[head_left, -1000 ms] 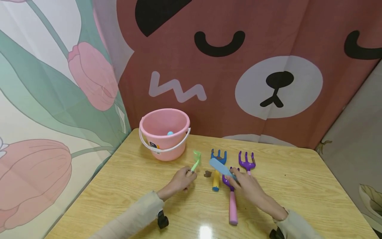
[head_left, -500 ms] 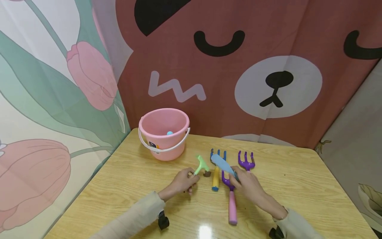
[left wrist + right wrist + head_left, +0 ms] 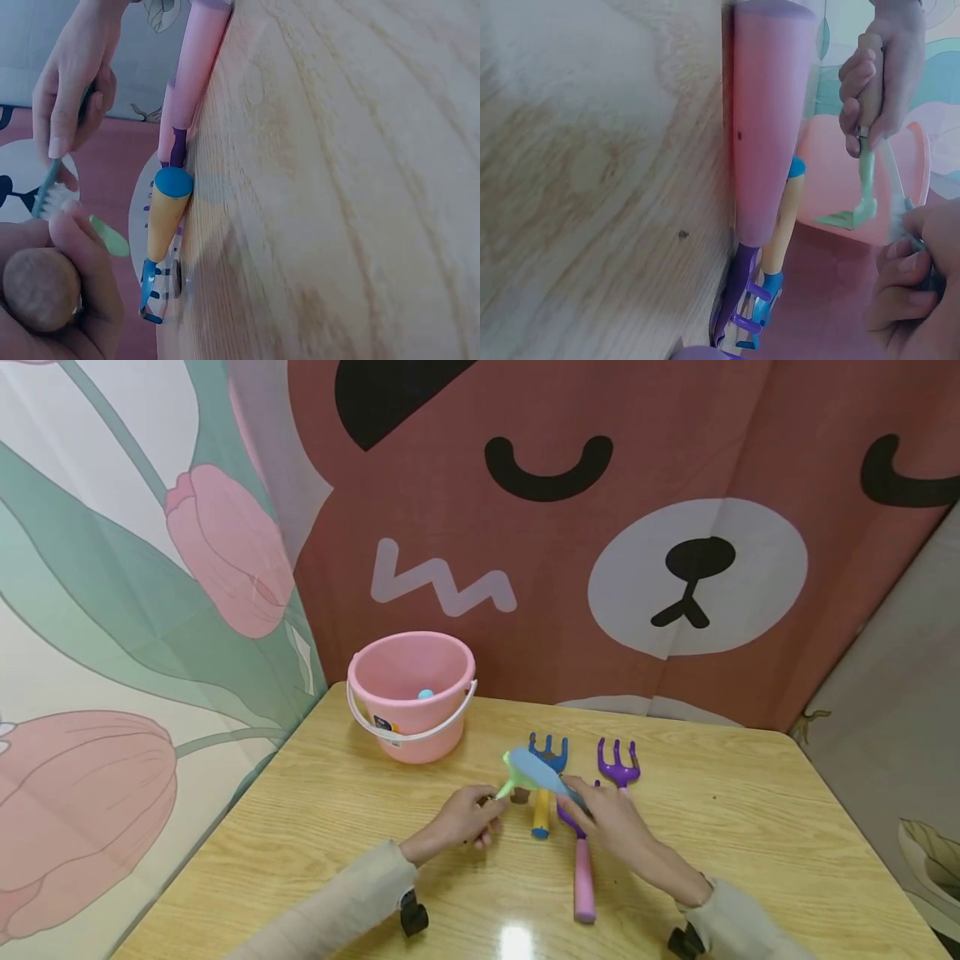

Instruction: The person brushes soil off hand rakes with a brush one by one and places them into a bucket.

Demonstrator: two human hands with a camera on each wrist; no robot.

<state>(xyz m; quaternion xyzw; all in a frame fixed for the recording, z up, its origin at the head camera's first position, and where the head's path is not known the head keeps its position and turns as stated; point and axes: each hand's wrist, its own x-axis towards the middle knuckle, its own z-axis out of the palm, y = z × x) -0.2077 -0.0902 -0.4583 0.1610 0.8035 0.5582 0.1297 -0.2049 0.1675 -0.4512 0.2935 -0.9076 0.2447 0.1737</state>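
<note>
My left hand [image 3: 461, 818] grips the wooden handle [image 3: 871, 90] of a small green garden rake [image 3: 866, 180], its head pointing away from me. My right hand [image 3: 618, 827] holds a blue brush [image 3: 534, 768] with white bristles [image 3: 56, 199]. In the head view the brush overlaps the rake's green head, bristles facing down toward it. Beneath the two hands lie a hand fork [image 3: 541, 818] with yellow handle and blue tines, and a purple hand fork [image 3: 584, 881] with a pink handle, partly hidden by my right hand.
A pink bucket [image 3: 420, 735] with a white handle stands at the back left, a light blue round thing [image 3: 425, 694] inside. Another purple fork [image 3: 619, 770] lies behind my right hand. A small brown clump [image 3: 520, 796] sits beside the yellow handle. A printed curtain [image 3: 540, 568] hangs behind the table.
The left hand has turned the green rake and brought its head rightward. The right hand has moved the brush slightly left, so it now overlaps the rake's head.
</note>
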